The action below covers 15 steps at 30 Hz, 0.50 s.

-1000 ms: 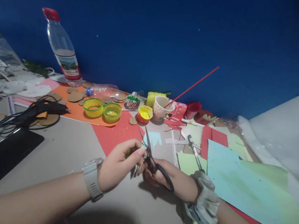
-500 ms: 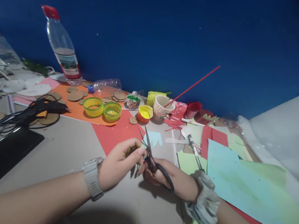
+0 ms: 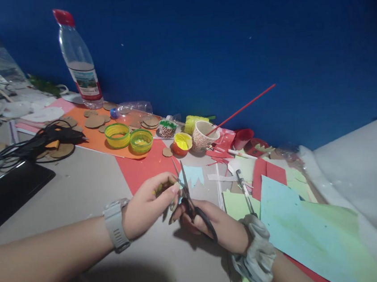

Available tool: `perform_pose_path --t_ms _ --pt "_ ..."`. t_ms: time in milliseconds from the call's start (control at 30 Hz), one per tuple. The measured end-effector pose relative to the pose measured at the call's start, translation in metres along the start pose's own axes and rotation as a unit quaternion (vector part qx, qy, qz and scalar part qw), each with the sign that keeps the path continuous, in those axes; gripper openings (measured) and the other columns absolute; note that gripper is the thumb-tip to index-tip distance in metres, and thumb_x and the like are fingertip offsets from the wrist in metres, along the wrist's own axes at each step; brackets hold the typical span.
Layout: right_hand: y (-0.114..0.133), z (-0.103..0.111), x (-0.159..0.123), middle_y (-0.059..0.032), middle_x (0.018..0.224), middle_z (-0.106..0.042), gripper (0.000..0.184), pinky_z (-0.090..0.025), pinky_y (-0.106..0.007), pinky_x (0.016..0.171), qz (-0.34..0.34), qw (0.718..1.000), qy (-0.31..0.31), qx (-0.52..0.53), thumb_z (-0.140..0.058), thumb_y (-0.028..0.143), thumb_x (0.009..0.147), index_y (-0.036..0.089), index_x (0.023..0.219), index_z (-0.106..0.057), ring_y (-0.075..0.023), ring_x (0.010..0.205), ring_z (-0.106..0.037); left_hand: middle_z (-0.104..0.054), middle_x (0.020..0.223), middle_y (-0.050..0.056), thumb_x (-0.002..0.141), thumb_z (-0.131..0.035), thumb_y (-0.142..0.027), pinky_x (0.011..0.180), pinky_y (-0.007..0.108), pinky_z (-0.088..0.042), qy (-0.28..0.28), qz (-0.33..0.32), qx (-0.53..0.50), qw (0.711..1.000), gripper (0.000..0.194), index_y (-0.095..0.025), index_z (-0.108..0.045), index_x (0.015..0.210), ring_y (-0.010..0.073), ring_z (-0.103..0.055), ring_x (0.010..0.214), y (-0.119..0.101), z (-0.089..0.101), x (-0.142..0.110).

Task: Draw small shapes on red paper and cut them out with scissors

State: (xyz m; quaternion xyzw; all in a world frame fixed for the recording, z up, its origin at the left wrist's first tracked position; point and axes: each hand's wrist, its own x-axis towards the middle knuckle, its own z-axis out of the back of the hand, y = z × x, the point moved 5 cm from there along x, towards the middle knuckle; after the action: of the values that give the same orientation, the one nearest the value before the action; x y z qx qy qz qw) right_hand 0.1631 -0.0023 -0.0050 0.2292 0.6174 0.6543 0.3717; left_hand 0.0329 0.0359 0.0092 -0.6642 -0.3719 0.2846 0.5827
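Near the middle of the table, my right hand (image 3: 202,220) is closed round the black handles of a pair of scissors (image 3: 187,190). The blades point away from me, and their tips stand slightly apart. My left hand (image 3: 152,201) pinches a small light blue paper piece (image 3: 180,200) beside the blades; most of it is hidden by the fingers. Just beyond the blades lies a light blue paper strip with a jagged edge (image 3: 194,175). Red paper (image 3: 144,168) lies flat beyond my left hand.
Yellow-green bowls (image 3: 117,137), an orange cup with yellow inside (image 3: 182,145) and a patterned cup (image 3: 201,137) holding a red stick line the back. A water bottle (image 3: 82,76) stands behind. Coloured sheets (image 3: 306,236) and a pen (image 3: 245,191) lie right; a phone (image 3: 15,190) lies left.
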Motion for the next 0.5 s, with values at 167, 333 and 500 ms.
perform_pose_path --t_ms 167,333,500 --pt "-0.0026 0.0005 -0.0001 -0.0016 0.078 -0.047 0.062 -0.034 -0.024 0.054 0.003 1.000 0.002 0.006 -0.039 0.070 0.086 0.013 0.102 -0.059 -0.0102 0.061 -0.037 -0.052 0.056 -0.004 0.097 -0.046 -0.036 0.051 0.023 -0.040 0.002 0.001 0.002 1.000 0.027 -0.019 -0.046 0.075 0.0096 -0.050 0.049 0.0016 -0.0002 -0.0007" --pt "-0.0053 0.0003 -0.0006 0.0006 0.073 -0.044 0.062 -0.034 -0.025 0.055 -0.003 1.000 0.005 0.022 -0.040 0.070 0.086 0.013 0.103 -0.059 -0.0104 0.060 -0.037 -0.054 0.057 -0.004 0.097 -0.045 -0.038 0.051 0.023 -0.040 0.002 -0.001 0.003 1.000 0.026 -0.019 -0.047 0.078 0.0096 -0.050 0.050 0.0018 -0.0007 -0.0011" --pt "-0.0058 0.0000 -0.0008 0.0012 0.071 -0.043 0.063 -0.034 -0.025 0.054 -0.009 1.000 0.005 0.022 -0.040 0.071 0.085 0.013 0.101 -0.059 -0.0106 0.059 -0.037 -0.055 0.057 -0.004 0.096 -0.046 -0.038 0.049 0.023 -0.039 0.002 0.000 0.005 1.000 0.027 -0.019 -0.047 0.077 0.0091 -0.049 0.047 -0.0006 -0.0016 -0.0006"
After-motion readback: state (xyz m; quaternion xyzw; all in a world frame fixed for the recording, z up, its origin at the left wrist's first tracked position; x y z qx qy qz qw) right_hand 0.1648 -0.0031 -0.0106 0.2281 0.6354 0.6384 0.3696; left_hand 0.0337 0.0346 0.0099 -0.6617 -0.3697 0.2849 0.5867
